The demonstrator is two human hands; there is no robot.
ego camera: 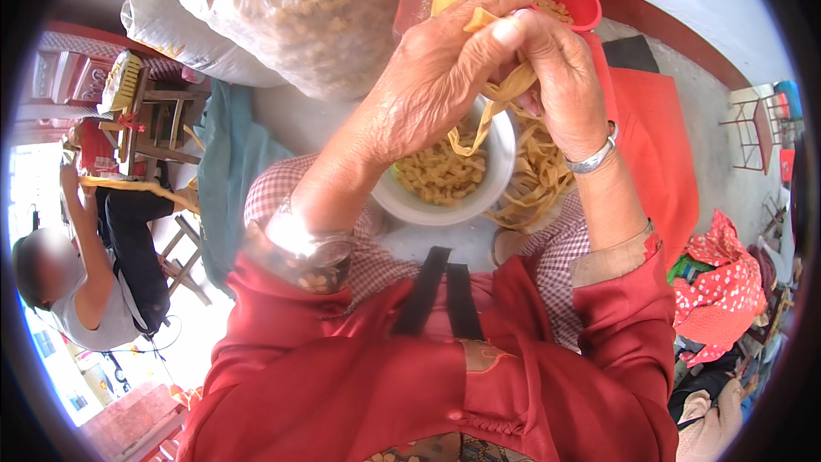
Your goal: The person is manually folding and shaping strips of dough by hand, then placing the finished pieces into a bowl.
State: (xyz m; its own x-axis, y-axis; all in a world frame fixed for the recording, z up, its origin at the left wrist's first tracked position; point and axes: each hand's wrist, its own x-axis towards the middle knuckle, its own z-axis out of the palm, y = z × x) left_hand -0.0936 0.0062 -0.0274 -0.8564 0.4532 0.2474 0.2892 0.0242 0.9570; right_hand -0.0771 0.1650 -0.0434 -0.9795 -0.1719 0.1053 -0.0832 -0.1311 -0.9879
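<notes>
Both hands are raised close together above a white bowl (507, 160). My left hand (430, 70) grips a flat yellowish strip (494, 106), and a short folded end (480, 19) of such material sticks up by its thumb. My right hand (564, 77), with a silver bracelet at the wrist, pinches the strip from the other side. The strip hangs in a loop over the bowl. Many short folded yellowish pieces (436, 173) lie in the bowl between my knees. A tangle of long strips (542, 160) lies right of the bowl. The fingertips partly hide the held material.
Large clear plastic bags of similar pieces (308, 19) stand front left. A red container (584, 0) holds more pieces beyond my right hand. Red cloth (654, 141) lies at right, teal cloth (228, 160) at left. Another person (83, 276) sits at far left, holding a long strip.
</notes>
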